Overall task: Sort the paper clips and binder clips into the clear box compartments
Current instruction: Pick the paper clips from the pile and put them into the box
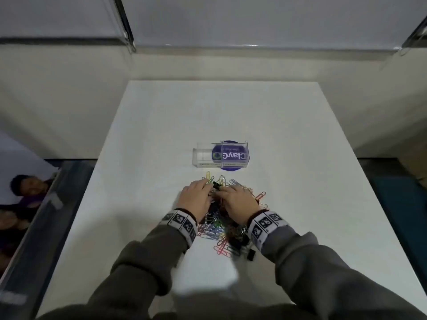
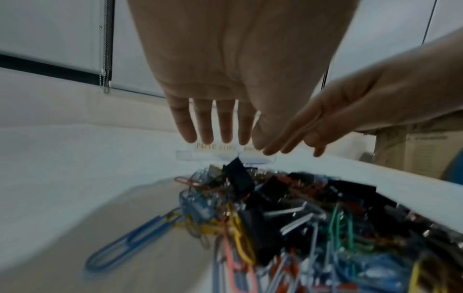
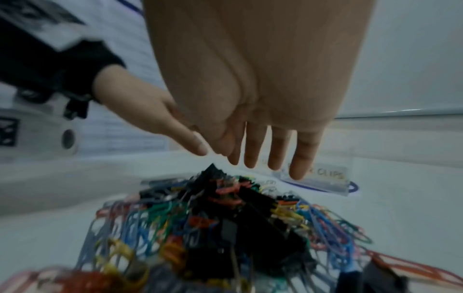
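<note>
A mixed pile of coloured paper clips (image 1: 216,227) and black binder clips (image 1: 238,242) lies on the white table, just in front of a clear two-compartment box (image 1: 220,155) labelled for paper clips and binder clips. My left hand (image 1: 196,197) and right hand (image 1: 235,199) hover side by side, palms down, over the far part of the pile. In the left wrist view the left hand's fingers (image 2: 208,123) are straight above the pile (image 2: 288,218), holding nothing. In the right wrist view the right hand's fingers (image 3: 278,150) are likewise straight over the heap (image 3: 225,218). A black binder clip (image 2: 238,176) sticks up at the top.
The box stands on a round purple sticker (image 1: 231,168). The table (image 1: 300,204) has bare white surface left, right and beyond the box. A glass partition (image 1: 39,215) runs along the left edge, with a person (image 1: 27,185) behind it.
</note>
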A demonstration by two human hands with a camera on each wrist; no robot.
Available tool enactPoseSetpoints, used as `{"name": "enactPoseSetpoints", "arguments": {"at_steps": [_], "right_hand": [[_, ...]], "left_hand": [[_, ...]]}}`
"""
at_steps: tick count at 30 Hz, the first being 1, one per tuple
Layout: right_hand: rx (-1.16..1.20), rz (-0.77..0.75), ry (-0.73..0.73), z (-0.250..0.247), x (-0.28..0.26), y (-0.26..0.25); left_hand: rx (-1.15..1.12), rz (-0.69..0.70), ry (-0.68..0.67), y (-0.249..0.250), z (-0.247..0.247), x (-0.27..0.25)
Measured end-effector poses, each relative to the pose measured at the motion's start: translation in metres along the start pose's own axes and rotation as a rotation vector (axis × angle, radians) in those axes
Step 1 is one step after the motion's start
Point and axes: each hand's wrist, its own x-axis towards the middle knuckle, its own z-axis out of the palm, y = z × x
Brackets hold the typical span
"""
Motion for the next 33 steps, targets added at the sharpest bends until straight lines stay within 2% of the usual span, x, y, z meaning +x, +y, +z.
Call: {"name": "enactPoseSetpoints", "arguments": {"at_steps": [2, 5, 7, 8, 11, 14, 16, 22, 27, 33], "right_hand": [[-0.085, -0.038, -0.062, 0.005, 0.001, -0.003], [-0.088, -0.023, -0.056, 0.013, -0.009, 0.003], [-0.077, 0.003, -0.052, 0.015, -0.019, 0.011], [-0.072, 0.012, -0.037, 0.017, -0.023, 0.015], [-0.054, 0.044, 0.019, 0.015, -0.026, 0.020], [0.009, 0.027, 0.135, 0.003, -0.002, 0.017], [0.012, 0.008, 0.150, -0.004, 0.022, 0.010], [-0.119, 0.060, 0.048, -0.002, 0.071, -0.002], [-0.132, 0.088, 0.063, 0.002, 0.067, 0.019], [-0.056, 0.245, 0.158, -0.003, 0.044, 0.057]], "left_hand": [[0.009, -0.036, -0.010, -0.003, 0.005, 0.003], [-0.048, -0.060, -0.009, -0.019, 0.019, -0.004], [-0.077, -0.027, 0.067, -0.030, 0.025, -0.013], [-0.064, -0.005, 0.127, -0.034, 0.026, -0.017], [-0.034, -0.019, 0.112, -0.045, 0.025, -0.023], [-0.028, -0.034, 0.126, -0.044, 0.018, -0.016], [-0.045, -0.041, 0.188, -0.039, 0.014, -0.005], [0.021, -0.213, 0.056, -0.031, 0.008, 0.033], [-0.003, -0.194, 0.016, -0.035, 0.014, 0.043], [-0.019, -0.143, 0.018, -0.036, 0.019, 0.044]]}}
